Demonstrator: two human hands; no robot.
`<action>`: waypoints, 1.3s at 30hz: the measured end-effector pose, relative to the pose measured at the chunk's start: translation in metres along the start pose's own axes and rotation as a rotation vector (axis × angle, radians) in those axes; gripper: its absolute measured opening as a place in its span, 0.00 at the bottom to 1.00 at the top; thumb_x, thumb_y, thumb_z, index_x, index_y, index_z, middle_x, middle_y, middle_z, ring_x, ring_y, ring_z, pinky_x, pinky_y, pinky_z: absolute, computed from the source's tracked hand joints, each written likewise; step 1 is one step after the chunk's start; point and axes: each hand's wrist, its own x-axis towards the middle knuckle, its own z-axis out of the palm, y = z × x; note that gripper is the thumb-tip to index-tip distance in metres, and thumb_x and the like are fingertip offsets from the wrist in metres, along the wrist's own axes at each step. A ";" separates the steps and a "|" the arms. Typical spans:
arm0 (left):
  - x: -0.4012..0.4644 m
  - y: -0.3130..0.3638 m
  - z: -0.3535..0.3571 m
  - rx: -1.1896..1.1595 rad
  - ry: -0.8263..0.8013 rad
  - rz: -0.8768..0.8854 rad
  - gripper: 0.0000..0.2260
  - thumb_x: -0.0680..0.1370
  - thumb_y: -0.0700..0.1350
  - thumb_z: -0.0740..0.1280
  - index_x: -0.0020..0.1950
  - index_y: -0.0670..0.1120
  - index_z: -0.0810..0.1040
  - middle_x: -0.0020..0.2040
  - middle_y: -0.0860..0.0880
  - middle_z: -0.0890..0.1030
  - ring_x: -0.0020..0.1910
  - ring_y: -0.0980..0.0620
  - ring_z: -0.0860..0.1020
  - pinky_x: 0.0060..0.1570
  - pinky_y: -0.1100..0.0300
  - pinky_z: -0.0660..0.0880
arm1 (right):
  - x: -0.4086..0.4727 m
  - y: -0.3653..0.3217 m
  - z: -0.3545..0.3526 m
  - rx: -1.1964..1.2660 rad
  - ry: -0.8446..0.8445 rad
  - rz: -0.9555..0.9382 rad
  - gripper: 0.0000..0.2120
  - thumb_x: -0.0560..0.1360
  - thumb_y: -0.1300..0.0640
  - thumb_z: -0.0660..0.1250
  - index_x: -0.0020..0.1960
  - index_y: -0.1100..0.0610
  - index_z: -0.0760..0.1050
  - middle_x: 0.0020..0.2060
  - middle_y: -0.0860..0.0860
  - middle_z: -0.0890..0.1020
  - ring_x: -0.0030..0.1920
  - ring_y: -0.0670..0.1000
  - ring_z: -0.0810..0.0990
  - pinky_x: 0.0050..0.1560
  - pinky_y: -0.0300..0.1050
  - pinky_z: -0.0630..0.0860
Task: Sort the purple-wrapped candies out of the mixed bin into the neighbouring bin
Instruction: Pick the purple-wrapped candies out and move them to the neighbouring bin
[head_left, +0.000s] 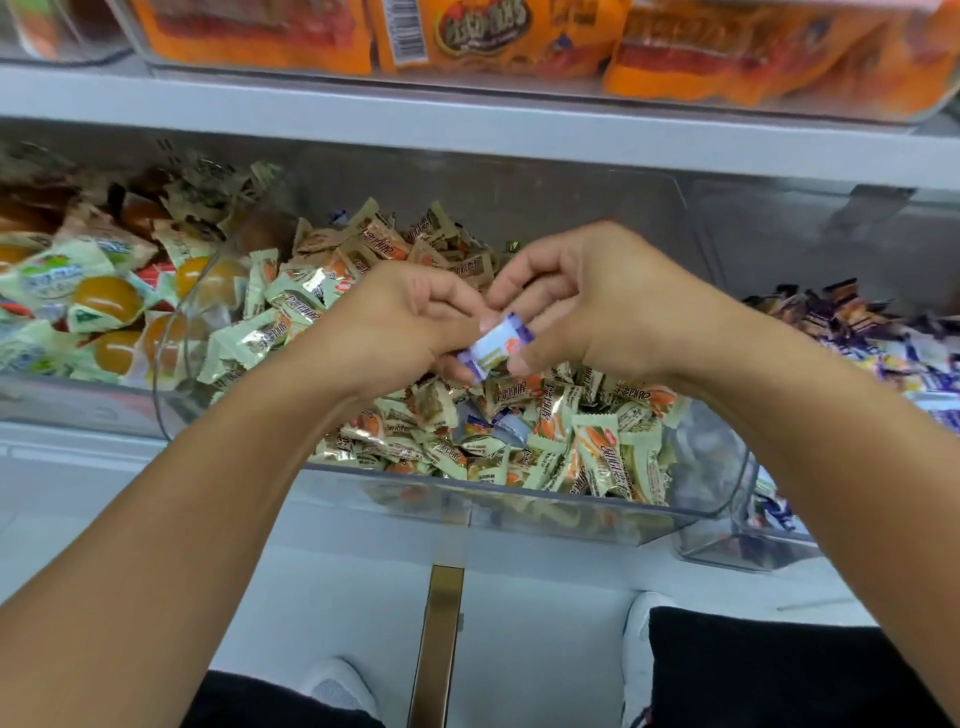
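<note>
**Purple candy lifted, transfer pending**

Hands meet above the mixed bin (519, 499): left hand (400, 317) and right hand (587, 306) both pinch one purple-wrapped candy (496, 347), each grip grasping it. Next move, I judge: carry it right over the clear wall into the neighbouring bin (748, 551). Beyond, an overhanging shelf (467, 124) limits headroom.

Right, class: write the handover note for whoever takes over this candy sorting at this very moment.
Left hand and right hand: both pinch one purple-wrapped candy between them, above the mixed bin.
Mixed bin: mostly pale green candies; at least one more purple wrapper shows near the middle.
Neighbouring bin, on the right: already holds a pile of purple candies.
Done: part of the sorting.
Left: carry the held candy right, then pick out the rest.
</note>
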 end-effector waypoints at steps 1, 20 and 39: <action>0.001 -0.003 -0.006 0.078 0.044 -0.004 0.02 0.76 0.37 0.72 0.45 0.43 0.84 0.39 0.44 0.86 0.33 0.55 0.81 0.34 0.68 0.78 | 0.003 0.002 0.002 -0.019 0.011 0.015 0.19 0.63 0.69 0.81 0.49 0.54 0.81 0.40 0.51 0.86 0.40 0.50 0.86 0.49 0.52 0.84; -0.002 -0.028 -0.001 1.242 -0.374 0.157 0.25 0.73 0.60 0.73 0.69 0.61 0.75 0.65 0.58 0.72 0.63 0.51 0.71 0.60 0.49 0.73 | 0.034 0.001 0.044 -0.384 -0.323 0.399 0.10 0.83 0.61 0.55 0.51 0.64 0.74 0.49 0.61 0.80 0.44 0.60 0.85 0.48 0.53 0.83; -0.020 -0.026 -0.043 0.689 -0.417 0.011 0.41 0.63 0.67 0.75 0.73 0.59 0.69 0.68 0.65 0.72 0.64 0.69 0.72 0.68 0.57 0.72 | 0.042 0.010 0.078 0.358 -0.399 0.471 0.30 0.82 0.37 0.45 0.81 0.48 0.50 0.81 0.52 0.49 0.80 0.53 0.49 0.75 0.58 0.52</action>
